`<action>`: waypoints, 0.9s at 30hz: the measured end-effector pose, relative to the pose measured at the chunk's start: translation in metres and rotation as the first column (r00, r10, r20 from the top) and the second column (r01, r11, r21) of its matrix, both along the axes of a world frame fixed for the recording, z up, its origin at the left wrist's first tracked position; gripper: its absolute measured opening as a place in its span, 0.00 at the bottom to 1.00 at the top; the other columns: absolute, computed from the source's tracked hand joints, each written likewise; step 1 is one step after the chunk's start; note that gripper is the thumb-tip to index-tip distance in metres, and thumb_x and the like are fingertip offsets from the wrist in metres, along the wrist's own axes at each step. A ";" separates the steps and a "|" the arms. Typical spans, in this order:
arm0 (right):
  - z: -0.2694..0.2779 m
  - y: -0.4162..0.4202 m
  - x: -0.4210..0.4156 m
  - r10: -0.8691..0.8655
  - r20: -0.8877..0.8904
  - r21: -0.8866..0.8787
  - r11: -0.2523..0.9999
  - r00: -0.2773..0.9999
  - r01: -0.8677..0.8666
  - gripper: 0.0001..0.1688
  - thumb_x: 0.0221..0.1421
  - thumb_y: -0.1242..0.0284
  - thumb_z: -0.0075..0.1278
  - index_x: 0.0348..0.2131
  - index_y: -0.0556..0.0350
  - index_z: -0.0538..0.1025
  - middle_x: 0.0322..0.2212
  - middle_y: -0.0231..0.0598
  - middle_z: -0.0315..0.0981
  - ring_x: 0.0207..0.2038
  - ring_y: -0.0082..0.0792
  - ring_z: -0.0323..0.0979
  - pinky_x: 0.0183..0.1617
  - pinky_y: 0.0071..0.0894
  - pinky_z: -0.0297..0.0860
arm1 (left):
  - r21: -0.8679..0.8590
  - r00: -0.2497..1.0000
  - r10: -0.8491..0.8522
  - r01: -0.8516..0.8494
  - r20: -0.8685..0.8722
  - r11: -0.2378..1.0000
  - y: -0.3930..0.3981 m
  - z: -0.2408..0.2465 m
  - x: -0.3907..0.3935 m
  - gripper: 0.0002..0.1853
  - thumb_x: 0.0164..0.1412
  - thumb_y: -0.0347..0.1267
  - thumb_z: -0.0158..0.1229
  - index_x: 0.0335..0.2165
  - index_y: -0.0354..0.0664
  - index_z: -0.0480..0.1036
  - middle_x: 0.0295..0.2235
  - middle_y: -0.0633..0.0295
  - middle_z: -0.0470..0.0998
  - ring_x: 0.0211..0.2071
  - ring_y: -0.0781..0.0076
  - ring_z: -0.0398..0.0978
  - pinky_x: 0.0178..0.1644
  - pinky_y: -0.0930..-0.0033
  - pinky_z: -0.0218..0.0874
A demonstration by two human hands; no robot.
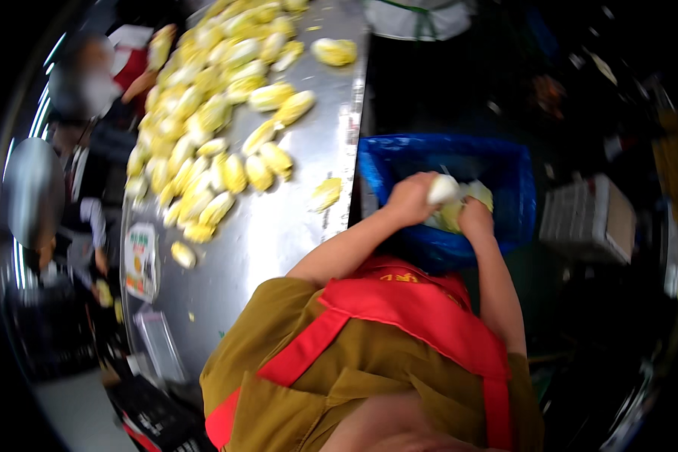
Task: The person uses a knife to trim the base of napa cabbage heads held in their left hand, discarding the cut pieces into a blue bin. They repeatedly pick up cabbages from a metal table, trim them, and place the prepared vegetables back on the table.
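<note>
Over a bin lined with a blue plastic bag (517, 186), both of my hands are at a napa cabbage head (444, 190). My left hand (413, 198) is wrapped around it near its white base. Pale yellow-green leaves (451, 216) lie between the hands, and my right hand (477, 218) grips the leafy side. Blur hides whether those leaves are still attached to the head. To my left, a steel table (260, 248) bears a large heap of yellow napa cabbages (198, 124). A loose yellow leaf piece (326, 194) lies near the table's edge.
A single cabbage (334, 52) lies apart on the table's far part. A printed plastic bag (142, 261) and a clear tray (161, 344) sit along its left edge. A light-coloured crate (587, 219) stands right of the bin. Several people are across the table, one holding a cabbage (161, 47).
</note>
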State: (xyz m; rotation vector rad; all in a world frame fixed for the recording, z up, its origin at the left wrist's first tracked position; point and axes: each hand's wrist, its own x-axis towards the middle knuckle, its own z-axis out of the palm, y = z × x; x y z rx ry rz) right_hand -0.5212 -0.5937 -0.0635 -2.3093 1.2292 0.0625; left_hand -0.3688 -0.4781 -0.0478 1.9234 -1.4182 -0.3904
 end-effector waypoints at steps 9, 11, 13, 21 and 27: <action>0.002 0.004 0.004 0.049 -0.091 0.024 0.999 0.995 -0.047 0.19 0.52 0.72 0.43 0.44 0.57 0.75 0.38 0.59 0.74 0.43 0.57 0.72 0.48 0.50 0.68 | 0.013 0.998 0.012 -0.013 0.065 1.000 0.004 -0.010 -0.007 0.29 0.42 0.36 0.67 0.44 0.41 0.68 0.36 0.50 0.74 0.40 0.48 0.73 0.43 0.55 0.65; -0.012 -0.004 0.010 0.024 -0.087 0.054 0.998 0.996 -0.019 0.18 0.52 0.72 0.46 0.43 0.57 0.76 0.39 0.59 0.74 0.43 0.57 0.72 0.47 0.51 0.68 | 0.053 0.992 -0.038 0.032 0.124 0.998 0.000 -0.012 -0.009 0.29 0.42 0.36 0.67 0.44 0.42 0.68 0.37 0.50 0.74 0.40 0.49 0.72 0.44 0.55 0.65; -0.019 -0.015 0.015 -0.008 -0.099 0.122 0.992 0.995 0.021 0.18 0.51 0.71 0.48 0.42 0.58 0.76 0.38 0.59 0.74 0.43 0.57 0.72 0.47 0.51 0.68 | 0.014 0.996 -0.038 0.037 0.077 0.999 -0.004 -0.017 -0.011 0.30 0.41 0.37 0.67 0.45 0.42 0.68 0.39 0.50 0.74 0.42 0.49 0.72 0.45 0.55 0.65; -0.019 -0.019 0.002 -0.412 0.379 0.636 0.767 0.829 0.090 0.22 0.49 0.73 0.44 0.46 0.60 0.73 0.26 0.44 0.77 0.12 0.31 0.69 0.15 0.26 0.63 | 0.022 0.927 0.003 0.005 -0.376 1.000 -0.004 0.000 0.007 0.35 0.45 0.43 0.68 0.49 0.36 0.68 0.41 0.46 0.75 0.43 0.55 0.75 0.48 0.63 0.65; 0.030 0.001 0.001 -0.714 0.437 0.896 0.399 0.547 -0.195 0.26 0.54 0.62 0.53 0.50 0.57 0.70 0.21 0.33 0.70 0.13 0.18 0.65 0.14 0.15 0.59 | -0.006 0.819 0.017 -0.025 -0.574 1.000 -0.011 -0.010 0.005 0.29 0.56 0.45 0.59 0.49 0.36 0.67 0.42 0.48 0.75 0.44 0.59 0.74 0.50 0.65 0.64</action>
